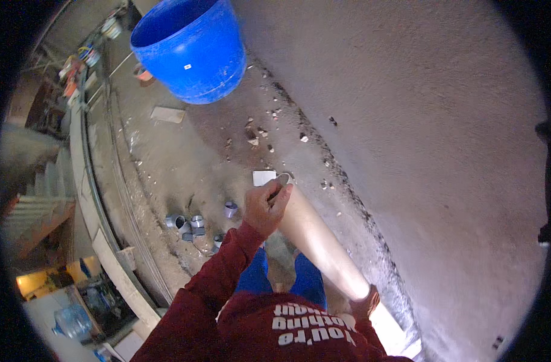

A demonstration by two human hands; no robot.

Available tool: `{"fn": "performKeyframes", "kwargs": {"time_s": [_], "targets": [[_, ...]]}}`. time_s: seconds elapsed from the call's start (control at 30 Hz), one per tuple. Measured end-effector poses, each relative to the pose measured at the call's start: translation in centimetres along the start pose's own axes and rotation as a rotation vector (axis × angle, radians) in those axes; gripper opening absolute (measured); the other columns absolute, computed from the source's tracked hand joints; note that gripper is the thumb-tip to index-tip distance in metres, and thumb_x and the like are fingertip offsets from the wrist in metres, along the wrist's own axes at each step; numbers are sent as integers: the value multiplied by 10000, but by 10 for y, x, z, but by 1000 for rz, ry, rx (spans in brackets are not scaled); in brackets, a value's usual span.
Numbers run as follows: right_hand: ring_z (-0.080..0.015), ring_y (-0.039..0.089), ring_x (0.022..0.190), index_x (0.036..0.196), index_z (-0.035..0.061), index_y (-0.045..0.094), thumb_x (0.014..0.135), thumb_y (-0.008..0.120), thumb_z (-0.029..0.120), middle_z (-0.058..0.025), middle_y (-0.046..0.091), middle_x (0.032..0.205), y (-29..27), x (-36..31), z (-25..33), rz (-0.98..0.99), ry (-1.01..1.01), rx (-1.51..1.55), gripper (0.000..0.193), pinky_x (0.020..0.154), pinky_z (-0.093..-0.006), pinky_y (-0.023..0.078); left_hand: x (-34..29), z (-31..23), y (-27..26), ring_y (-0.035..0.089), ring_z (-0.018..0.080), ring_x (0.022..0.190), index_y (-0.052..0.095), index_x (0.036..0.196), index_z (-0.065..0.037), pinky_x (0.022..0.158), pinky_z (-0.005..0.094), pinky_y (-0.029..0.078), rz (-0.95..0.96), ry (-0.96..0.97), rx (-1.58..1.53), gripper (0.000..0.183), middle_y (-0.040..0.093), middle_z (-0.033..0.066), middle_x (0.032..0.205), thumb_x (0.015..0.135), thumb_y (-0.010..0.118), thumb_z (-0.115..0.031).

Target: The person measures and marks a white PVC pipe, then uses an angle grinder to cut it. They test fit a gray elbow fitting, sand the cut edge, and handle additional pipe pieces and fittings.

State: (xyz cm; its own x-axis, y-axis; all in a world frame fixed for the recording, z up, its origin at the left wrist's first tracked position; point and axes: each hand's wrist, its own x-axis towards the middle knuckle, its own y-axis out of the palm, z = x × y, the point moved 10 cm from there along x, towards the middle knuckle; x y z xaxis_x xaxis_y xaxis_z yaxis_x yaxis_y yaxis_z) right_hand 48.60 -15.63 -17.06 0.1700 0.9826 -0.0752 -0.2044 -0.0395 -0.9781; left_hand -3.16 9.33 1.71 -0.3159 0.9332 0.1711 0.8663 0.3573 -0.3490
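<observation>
Pale pipe (pixel 316 238) slants down past the body's right side, beside the wall (pixel 444 151). Left hand (pixel 265 210): grip closed at its far rim; right hand (pixel 365 303): curled round lower down. Best keep both firm, pipe off wall.

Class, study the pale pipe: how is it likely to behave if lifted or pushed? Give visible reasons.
The pipe is probably stiff: no sag shows between the left hand and right hand. Its round sides suggest it could roll if laid down. Its smooth, shiny surface may feel slippery.
</observation>
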Motion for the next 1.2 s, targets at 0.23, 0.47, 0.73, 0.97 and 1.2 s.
{"fn": "performKeyframes", "kwargs": {"time_s": [0.23,0.47,0.73,0.97,1.2], "targets": [[-379,515,1254,1424,47,440,753,783,349,-187,559,1314,-84,-128,20,-465,387,41,811,1067,-500,411,-61,-58,-61,409,133,495,526,697,-25,475,333,320,16,63,-186,348,427,55,551,991,618,-188],[-315,641,1083,1353,87,550,871,655,619,-107,638,1260,-10,-180,12,-359,856,2127,725,942,-486,534,-116,-103,-117,368,249,443,389,618,-66,458,388,303,8,374,-151,468,358,81,532,932,707,-207],[-375,566,1245,1329,108,588,831,650,610,-141,613,1341,22,-207,-18,-704,768,1997,710,1054,-608,436,-131,-106,-131,463,137,568,572,838,-17,545,336,400,276,173,18,309,501,81,613,1014,595,-270],[-359,612,1172,1287,80,619,842,689,519,-155,645,1284,21,-223,13,-898,696,2437,628,1004,-592,480,-129,-109,-139,619,462,688,615,806,-8,588,492,462,122,81,229,357,596,244,676,1017,540,-285],[-371,621,1160,1327,-4,561,847,690,459,-207,631,1291,-8,-242,24,-1191,714,2403,680,947,-590,533,-135,-114,-144,542,348,633,604,782,16,581,456,428,193,73,74,380,551,238,665,999,553,-292]]}}
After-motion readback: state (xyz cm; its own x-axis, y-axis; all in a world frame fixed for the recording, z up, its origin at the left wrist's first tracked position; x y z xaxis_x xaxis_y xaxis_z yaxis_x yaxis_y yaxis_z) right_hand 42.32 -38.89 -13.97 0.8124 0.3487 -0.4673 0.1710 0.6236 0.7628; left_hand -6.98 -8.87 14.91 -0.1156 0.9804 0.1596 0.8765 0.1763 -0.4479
